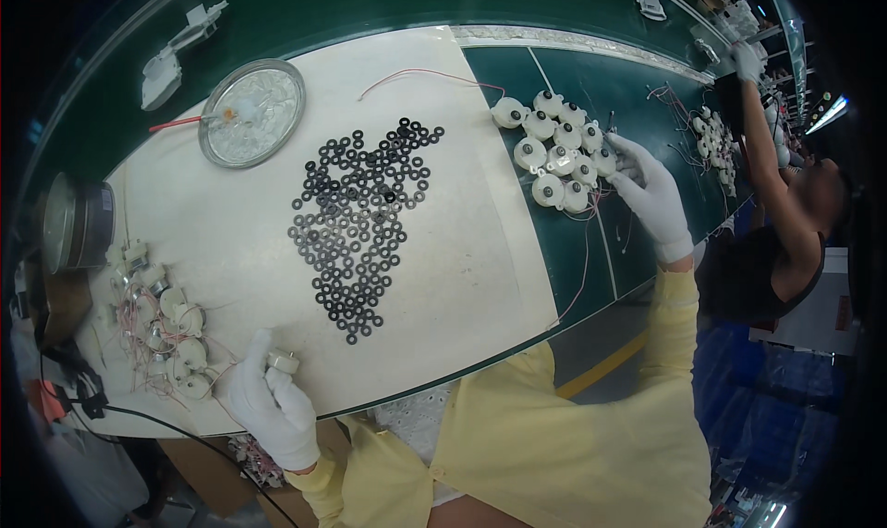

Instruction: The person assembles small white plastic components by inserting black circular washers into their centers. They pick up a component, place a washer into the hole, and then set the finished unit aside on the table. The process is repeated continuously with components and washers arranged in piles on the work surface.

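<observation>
My left hand [273,403], in a white glove, holds a small cream-white motor [283,362] with a short shaft between thumb and fingers at the near edge of the table. At the right, my gloved right hand [650,191] has its thumb and fingers closed about a white motor [603,161] on the edge of a tight group. The other round motors [562,160] in that group stand with dark-ringed centres facing up. Many black rubber rings [356,223] lie scattered over the white sheet between my hands.
Wired motors [180,329] are heaped at the left, near a round tin [78,223]. A metal dish [294,112] of whitish paste holds a red-handled brush [176,123]. White plastic parts [162,77] lie at the far left. Another person [785,223] works at the right beside more motors [713,145].
</observation>
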A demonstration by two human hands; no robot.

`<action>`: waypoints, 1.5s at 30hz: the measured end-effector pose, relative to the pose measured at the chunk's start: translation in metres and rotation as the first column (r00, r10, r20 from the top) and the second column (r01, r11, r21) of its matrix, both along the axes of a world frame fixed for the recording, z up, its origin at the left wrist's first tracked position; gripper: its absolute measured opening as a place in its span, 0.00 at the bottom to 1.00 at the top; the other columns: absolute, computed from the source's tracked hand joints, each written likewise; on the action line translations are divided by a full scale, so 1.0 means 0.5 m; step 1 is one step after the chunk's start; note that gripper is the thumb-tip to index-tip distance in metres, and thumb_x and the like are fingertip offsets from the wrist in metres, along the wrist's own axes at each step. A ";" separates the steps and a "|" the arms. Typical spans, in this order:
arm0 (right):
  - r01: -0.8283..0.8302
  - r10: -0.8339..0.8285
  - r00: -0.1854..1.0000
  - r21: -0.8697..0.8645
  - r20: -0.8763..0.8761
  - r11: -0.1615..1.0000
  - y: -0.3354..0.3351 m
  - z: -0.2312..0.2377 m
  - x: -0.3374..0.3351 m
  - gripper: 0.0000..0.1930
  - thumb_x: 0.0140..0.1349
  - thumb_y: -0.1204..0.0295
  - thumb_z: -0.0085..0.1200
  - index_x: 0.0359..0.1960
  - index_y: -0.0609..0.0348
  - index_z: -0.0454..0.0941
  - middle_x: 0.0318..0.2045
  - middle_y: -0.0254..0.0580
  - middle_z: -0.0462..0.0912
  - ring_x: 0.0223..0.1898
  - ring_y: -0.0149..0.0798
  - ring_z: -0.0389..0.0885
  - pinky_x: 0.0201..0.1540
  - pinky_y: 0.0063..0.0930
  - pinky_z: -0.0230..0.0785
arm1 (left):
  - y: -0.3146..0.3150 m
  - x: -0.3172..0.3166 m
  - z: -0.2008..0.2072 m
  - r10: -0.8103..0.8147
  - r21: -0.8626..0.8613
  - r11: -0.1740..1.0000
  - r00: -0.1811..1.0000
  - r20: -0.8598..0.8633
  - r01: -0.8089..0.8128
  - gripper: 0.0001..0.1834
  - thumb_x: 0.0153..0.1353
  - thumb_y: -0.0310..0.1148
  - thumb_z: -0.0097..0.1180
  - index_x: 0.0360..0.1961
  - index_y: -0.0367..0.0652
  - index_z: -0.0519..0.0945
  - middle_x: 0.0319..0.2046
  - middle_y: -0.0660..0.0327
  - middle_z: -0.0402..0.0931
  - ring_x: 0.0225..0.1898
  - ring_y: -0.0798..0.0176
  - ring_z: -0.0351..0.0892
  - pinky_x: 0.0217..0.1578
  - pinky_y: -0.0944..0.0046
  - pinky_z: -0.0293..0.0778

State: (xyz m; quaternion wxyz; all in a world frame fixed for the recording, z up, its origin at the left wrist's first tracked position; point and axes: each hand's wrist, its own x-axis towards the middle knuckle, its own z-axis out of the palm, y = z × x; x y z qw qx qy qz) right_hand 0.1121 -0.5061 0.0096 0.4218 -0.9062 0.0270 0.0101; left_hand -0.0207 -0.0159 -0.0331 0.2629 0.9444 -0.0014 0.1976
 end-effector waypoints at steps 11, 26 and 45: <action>-0.022 -0.038 0.897 0.131 0.441 0.991 0.269 0.061 -0.160 0.29 0.66 0.74 0.61 0.67 0.70 0.69 0.50 0.51 0.83 0.44 0.36 0.80 0.49 0.29 0.73 | -0.031 -0.033 0.051 0.063 -0.473 0.881 0.993 0.102 -0.007 0.24 0.68 0.34 0.50 0.57 0.26 0.77 0.46 0.47 0.82 0.43 0.52 0.82 0.47 0.56 0.75; -0.278 0.348 0.920 0.924 0.179 0.261 0.421 0.002 -0.166 0.36 0.58 0.51 0.71 0.54 0.71 0.74 0.27 0.41 0.81 0.25 0.34 0.80 0.27 0.25 0.70 | -0.009 -0.021 0.101 -0.180 -0.145 0.970 0.977 0.117 0.196 0.22 0.68 0.36 0.54 0.57 0.32 0.80 0.41 0.51 0.83 0.34 0.53 0.81 0.38 0.55 0.76; -0.483 0.642 0.760 -0.574 0.102 0.662 0.360 0.006 -0.085 0.21 0.62 0.64 0.62 0.55 0.58 0.79 0.22 0.32 0.82 0.19 0.40 0.75 0.28 0.34 0.63 | 0.108 -0.019 0.006 0.304 0.070 0.940 0.912 0.276 -0.334 0.17 0.57 0.25 0.68 0.49 0.41 0.83 0.32 0.61 0.80 0.29 0.58 0.75 0.32 0.57 0.70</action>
